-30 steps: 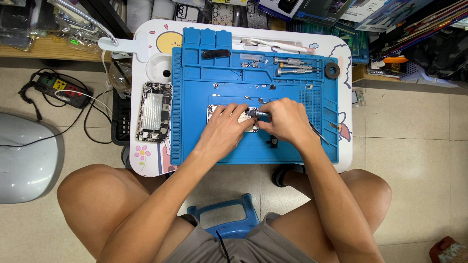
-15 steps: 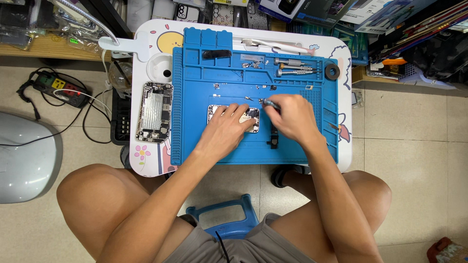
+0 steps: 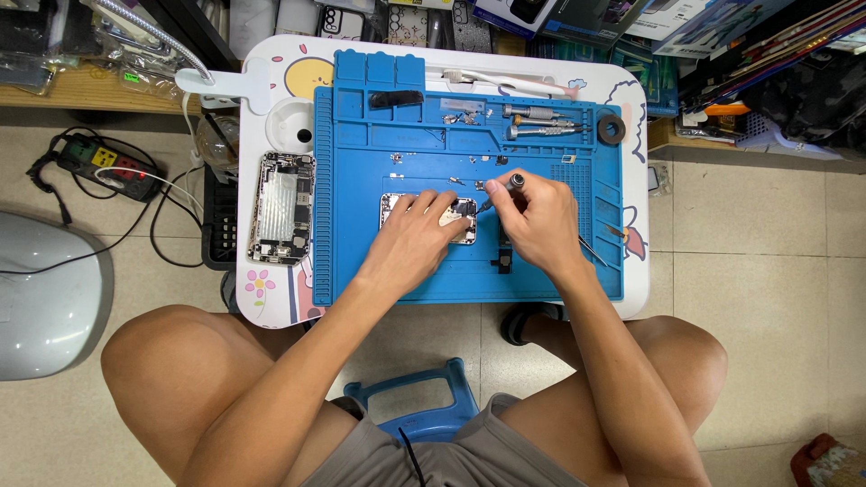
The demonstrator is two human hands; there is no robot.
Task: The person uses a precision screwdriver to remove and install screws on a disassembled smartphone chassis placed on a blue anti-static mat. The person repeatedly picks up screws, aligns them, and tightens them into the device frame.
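Two hands: both over the blue mat, mid-mat, on the small white table.
Left hand: flat on the opened phone body, fingers spread and pressing down, not curled round anything; phone sits at mat centre.
Right hand: fingers pinched shut round a small screwdriver, tip angled down at the phone's right edge.
Change: vs a sec ago the right hand has lifted off the phone and shifted right/up; driver now stands clear in the fingers, earlier the hand covered it. Left hand hasn't moved. Reads as a re-grip or move to another screw spot, phone kept pinned.
Around: second gutted phone near table's left edge, off the mat; spare drivers and a black tape roll along mat's back edge; loose screws/bits scattered back of mat.
Floor: power strip w/ cables, left of table.
In the way: small black part just under the right hand; tweezers by the wrist near mat's right edge.
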